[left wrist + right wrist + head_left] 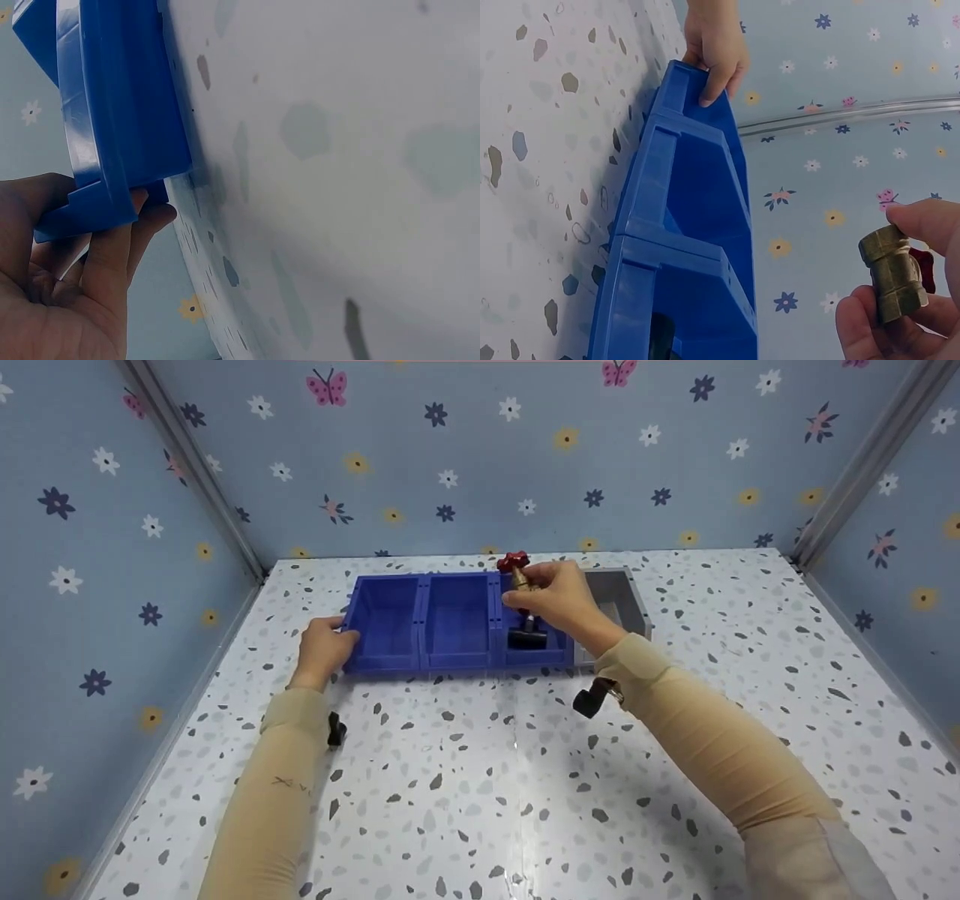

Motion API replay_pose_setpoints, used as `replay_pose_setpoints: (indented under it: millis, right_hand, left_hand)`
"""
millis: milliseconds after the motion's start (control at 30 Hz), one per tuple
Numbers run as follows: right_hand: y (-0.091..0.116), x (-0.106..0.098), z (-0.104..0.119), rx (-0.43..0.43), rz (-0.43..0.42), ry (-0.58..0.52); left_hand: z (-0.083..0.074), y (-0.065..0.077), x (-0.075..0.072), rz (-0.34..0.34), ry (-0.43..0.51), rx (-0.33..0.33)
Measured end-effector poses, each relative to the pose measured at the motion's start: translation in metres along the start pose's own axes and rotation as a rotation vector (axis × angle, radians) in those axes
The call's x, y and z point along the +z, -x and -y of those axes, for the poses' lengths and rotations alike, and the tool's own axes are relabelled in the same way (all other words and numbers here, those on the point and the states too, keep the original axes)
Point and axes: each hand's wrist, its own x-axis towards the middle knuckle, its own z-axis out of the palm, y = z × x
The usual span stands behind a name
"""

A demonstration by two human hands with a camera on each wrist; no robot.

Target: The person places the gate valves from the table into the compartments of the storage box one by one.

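My right hand (562, 596) pinches a brass valve (894, 274) with a red handwheel (514, 561) between thumb and fingers. The hand is above the third blue bin (536, 658), counted from the left. Inside that bin lies a black T-shaped piece (528, 639) with a short, shiny stem. At the row's far left, my left hand (322, 649) grips the side wall of the first blue bin (127, 97). In the left wrist view the thumb and fingers close around its edge. The right palm is partly out of frame in the right wrist view.
A second blue bin (459, 661) sits between the first and third. A grey bin (639, 607) ends the row on the right, partly covered by my right hand and wrist. The bins stand on a speckled white table (450, 780) before a flowered wall (480, 457).
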Motion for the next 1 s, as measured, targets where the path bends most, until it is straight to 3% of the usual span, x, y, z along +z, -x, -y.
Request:
replay_pose_setpoints:
  millis: [667,1000]
  right_hand:
    - [-0.002,0.026,0.010,0.049,0.015,-0.026]
    - [-0.004,0.041,0.009,0.061,0.019,-0.107]
  left_hand:
    - [0.002,0.001,0.001,-0.016,0.003,0.021]
    - [0.002,0.001,0.001,-0.020,-0.007,0.024]
